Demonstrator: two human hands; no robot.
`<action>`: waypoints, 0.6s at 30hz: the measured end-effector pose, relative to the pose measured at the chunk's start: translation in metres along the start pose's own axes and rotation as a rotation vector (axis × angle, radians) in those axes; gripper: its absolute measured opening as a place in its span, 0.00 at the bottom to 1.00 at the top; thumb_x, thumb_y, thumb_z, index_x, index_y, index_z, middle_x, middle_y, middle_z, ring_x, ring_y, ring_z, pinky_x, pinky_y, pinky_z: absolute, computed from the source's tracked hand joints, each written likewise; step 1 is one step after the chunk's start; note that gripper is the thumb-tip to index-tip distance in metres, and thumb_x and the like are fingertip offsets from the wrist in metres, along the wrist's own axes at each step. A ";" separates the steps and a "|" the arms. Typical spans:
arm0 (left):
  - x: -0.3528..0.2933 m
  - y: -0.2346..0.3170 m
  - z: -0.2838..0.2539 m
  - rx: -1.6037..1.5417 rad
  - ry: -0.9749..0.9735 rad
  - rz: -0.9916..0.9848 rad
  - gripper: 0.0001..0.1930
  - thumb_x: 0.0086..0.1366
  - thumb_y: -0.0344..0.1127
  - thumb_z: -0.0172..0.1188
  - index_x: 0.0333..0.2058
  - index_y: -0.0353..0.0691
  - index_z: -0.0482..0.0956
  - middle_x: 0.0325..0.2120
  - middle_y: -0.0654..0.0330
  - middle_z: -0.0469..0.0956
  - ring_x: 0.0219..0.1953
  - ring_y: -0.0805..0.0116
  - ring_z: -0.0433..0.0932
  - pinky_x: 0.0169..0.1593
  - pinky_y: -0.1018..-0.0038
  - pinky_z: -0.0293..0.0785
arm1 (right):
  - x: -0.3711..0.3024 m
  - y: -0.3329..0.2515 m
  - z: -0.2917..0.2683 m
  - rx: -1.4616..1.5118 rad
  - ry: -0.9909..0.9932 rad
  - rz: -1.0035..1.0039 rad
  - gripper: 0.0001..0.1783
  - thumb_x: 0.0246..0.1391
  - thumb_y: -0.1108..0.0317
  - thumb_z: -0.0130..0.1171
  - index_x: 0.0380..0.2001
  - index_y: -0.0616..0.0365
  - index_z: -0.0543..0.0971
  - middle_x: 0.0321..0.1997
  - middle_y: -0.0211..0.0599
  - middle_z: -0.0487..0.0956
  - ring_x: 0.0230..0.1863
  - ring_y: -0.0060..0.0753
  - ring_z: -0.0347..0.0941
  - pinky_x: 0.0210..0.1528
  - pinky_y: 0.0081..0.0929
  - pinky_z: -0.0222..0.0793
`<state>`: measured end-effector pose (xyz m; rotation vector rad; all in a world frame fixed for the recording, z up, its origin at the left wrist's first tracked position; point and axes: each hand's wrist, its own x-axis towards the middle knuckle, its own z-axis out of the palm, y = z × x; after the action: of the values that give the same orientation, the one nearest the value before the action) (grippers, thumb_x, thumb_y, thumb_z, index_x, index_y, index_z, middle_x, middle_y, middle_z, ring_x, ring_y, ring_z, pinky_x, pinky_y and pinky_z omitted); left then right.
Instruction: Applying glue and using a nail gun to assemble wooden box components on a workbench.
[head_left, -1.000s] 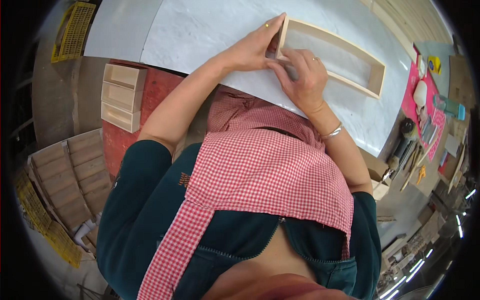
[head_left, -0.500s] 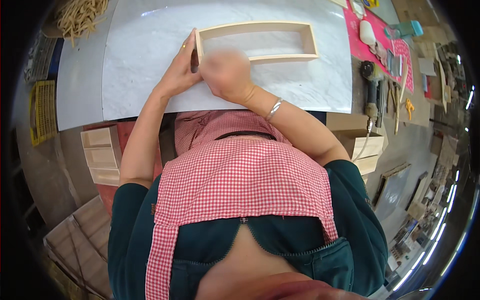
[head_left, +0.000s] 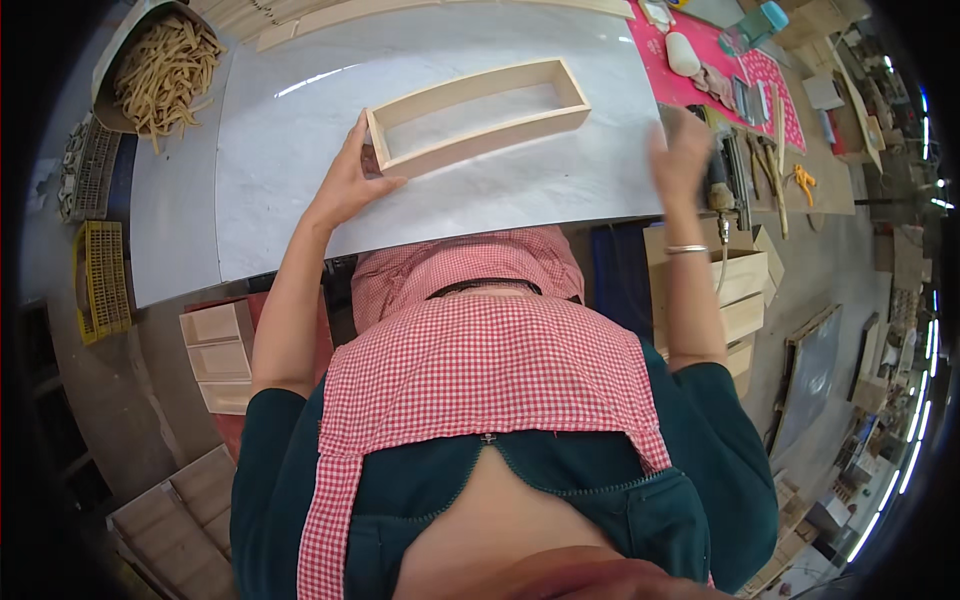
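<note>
Wooden frame (head_left: 490, 143): four walls stood joined; no bottom showed.
Left hand (head_left: 345, 185): gripped its end.
Right hand (head_left: 682, 160): blurred, grip unclear.

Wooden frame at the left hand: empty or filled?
Empty: inside the wooden frame, only pale marbled tabletop shows between its four walls; the left hand is at one end.
</note>
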<state>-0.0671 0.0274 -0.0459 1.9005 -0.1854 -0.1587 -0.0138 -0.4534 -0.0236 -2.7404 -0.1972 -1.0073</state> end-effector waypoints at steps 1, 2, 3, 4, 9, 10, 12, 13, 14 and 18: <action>0.002 0.005 0.001 -0.021 0.002 -0.021 0.52 0.54 0.27 0.70 0.74 0.35 0.49 0.62 0.42 0.67 0.51 0.56 0.76 0.53 0.69 0.76 | -0.009 0.039 -0.011 -0.293 -0.137 0.229 0.23 0.54 0.59 0.65 0.47 0.64 0.77 0.43 0.53 0.80 0.46 0.53 0.76 0.53 0.44 0.72; 0.004 0.012 0.002 -0.022 0.006 -0.021 0.52 0.54 0.27 0.70 0.74 0.35 0.49 0.62 0.42 0.67 0.51 0.56 0.76 0.53 0.69 0.76 | -0.021 0.074 -0.020 -0.385 -0.218 0.298 0.24 0.53 0.57 0.65 0.46 0.64 0.76 0.43 0.56 0.80 0.45 0.54 0.77 0.51 0.46 0.74; 0.006 0.023 0.005 -0.053 -0.008 -0.041 0.51 0.54 0.27 0.71 0.73 0.35 0.51 0.61 0.42 0.69 0.50 0.57 0.77 0.52 0.69 0.76 | -0.033 0.103 -0.026 -0.473 -0.303 0.360 0.25 0.53 0.55 0.64 0.46 0.64 0.75 0.43 0.58 0.80 0.45 0.55 0.78 0.49 0.47 0.75; 0.006 0.034 0.008 -0.086 -0.012 -0.067 0.49 0.53 0.28 0.71 0.72 0.34 0.54 0.59 0.42 0.71 0.49 0.57 0.77 0.52 0.69 0.77 | -0.040 0.118 -0.029 -0.462 -0.308 0.341 0.25 0.53 0.55 0.64 0.46 0.64 0.75 0.43 0.58 0.80 0.45 0.55 0.78 0.49 0.47 0.75; 0.010 0.059 0.032 -0.185 0.038 -0.145 0.41 0.51 0.30 0.74 0.64 0.32 0.66 0.50 0.46 0.78 0.46 0.57 0.79 0.52 0.69 0.77 | -0.027 0.149 -0.021 -0.342 -0.513 0.414 0.25 0.53 0.58 0.62 0.48 0.67 0.74 0.41 0.59 0.81 0.39 0.60 0.79 0.44 0.49 0.76; 0.012 0.061 0.036 -0.221 0.034 -0.172 0.41 0.51 0.30 0.74 0.64 0.32 0.67 0.52 0.45 0.78 0.48 0.56 0.78 0.54 0.68 0.77 | -0.019 0.148 -0.023 -0.350 -0.543 0.447 0.25 0.53 0.59 0.62 0.48 0.67 0.74 0.40 0.58 0.81 0.37 0.59 0.79 0.44 0.48 0.76; 0.015 0.065 0.040 -0.266 0.042 -0.202 0.41 0.51 0.30 0.74 0.65 0.32 0.68 0.54 0.45 0.77 0.50 0.55 0.78 0.55 0.67 0.76 | -0.005 0.141 -0.035 -0.360 -0.577 0.466 0.25 0.53 0.59 0.61 0.48 0.68 0.74 0.39 0.58 0.82 0.35 0.59 0.79 0.43 0.48 0.77; 0.016 0.066 0.040 -0.288 0.061 -0.192 0.40 0.51 0.31 0.74 0.64 0.32 0.69 0.53 0.44 0.77 0.49 0.55 0.78 0.55 0.67 0.76 | 0.005 0.133 -0.045 -0.278 -0.574 0.495 0.25 0.53 0.59 0.62 0.48 0.68 0.74 0.38 0.56 0.82 0.33 0.56 0.79 0.42 0.46 0.77; 0.018 0.069 0.040 -0.311 0.074 -0.183 0.40 0.51 0.31 0.74 0.63 0.32 0.69 0.53 0.44 0.77 0.49 0.55 0.78 0.55 0.67 0.76 | 0.014 0.122 -0.061 -0.199 -0.573 0.529 0.24 0.54 0.60 0.62 0.47 0.68 0.75 0.37 0.54 0.82 0.32 0.53 0.79 0.41 0.44 0.77; 0.018 0.081 0.047 -0.352 0.128 -0.167 0.39 0.50 0.33 0.75 0.61 0.32 0.72 0.52 0.44 0.78 0.48 0.56 0.78 0.55 0.67 0.76 | 0.029 0.023 -0.131 0.252 -0.437 0.736 0.21 0.55 0.61 0.68 0.44 0.67 0.78 0.33 0.41 0.82 0.25 0.34 0.75 0.35 0.30 0.77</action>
<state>-0.0630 -0.0462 0.0144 1.5669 0.0845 -0.1696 -0.0687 -0.5060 0.0890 -2.4282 0.5440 -0.1729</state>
